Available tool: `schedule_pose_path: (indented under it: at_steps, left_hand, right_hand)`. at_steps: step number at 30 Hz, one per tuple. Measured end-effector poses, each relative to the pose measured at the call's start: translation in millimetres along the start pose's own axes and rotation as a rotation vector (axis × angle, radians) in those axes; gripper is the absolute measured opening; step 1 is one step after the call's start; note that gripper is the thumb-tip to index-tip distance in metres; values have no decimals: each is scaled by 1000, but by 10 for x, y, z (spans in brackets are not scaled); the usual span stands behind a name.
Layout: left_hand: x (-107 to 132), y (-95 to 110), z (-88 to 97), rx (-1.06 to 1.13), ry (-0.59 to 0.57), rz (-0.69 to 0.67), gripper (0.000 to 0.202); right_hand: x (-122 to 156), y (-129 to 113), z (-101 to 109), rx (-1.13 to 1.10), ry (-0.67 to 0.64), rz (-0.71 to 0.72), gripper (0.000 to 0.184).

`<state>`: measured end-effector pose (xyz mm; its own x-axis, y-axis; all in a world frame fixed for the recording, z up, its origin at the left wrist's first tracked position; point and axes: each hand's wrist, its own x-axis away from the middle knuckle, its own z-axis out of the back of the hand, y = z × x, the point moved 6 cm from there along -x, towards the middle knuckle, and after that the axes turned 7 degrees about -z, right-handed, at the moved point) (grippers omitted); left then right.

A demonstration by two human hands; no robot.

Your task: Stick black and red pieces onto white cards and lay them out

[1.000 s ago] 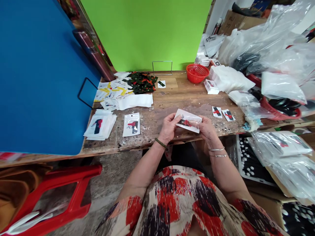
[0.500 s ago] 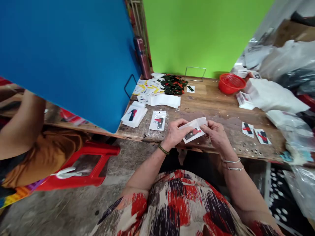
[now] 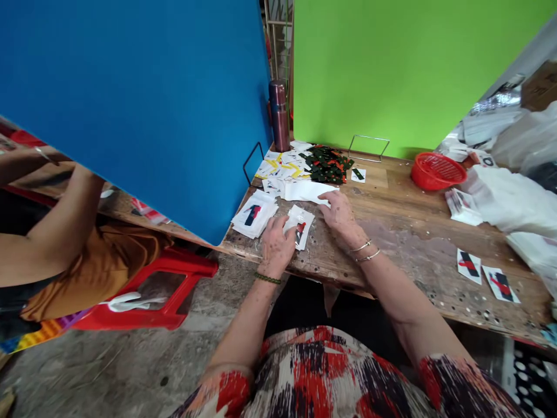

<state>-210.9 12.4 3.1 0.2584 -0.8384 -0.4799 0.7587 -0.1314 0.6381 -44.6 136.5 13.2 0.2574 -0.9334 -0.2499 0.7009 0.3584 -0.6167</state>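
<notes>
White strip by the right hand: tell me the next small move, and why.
Probably pinch the right end of the white strip with the right hand: that hand is right at that end and shows no packet, while the left hand is at the packet.

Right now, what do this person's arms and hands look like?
The left hand is gloveless, with a dark green beaded bracelet at its wrist; the right hand, also gloveless, has two thin silvery bangles. Short sleeves are patterned in red, dark purple and cream.
</notes>
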Motion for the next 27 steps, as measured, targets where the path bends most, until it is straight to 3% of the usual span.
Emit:
schedule_pose_path:
  at_steps: [4,8,14,19,21,24,27]
  left_hand:
    - [40,26,-84,-190,-51,-58,21]
    - [55,136,-77,-265,-31,-127,21]
    - [55,113,-193,-282,-160,-157,24]
    - [13,149,-118,-281,-63,-49,30]
    - [-24,267,-53,-160,32,-50,43]
    - [-85,426,-63,228,121,-15,72]
    - [-94,544,-364,723,-7,128,79]
  right_hand:
    - [-118,154,-36,383,-42,28,30]
    - [-123,213,-130,541,-133,65,26]
    - [-259,107,45,516,29,92,35]
    - [-421,16,497,278,211,32,30]
    - [-343,6,674,80,182,3,28]
    - [4,-17,830,-247,-38,-30,31]
    - [520,12,962,-454,-188,-119,35]
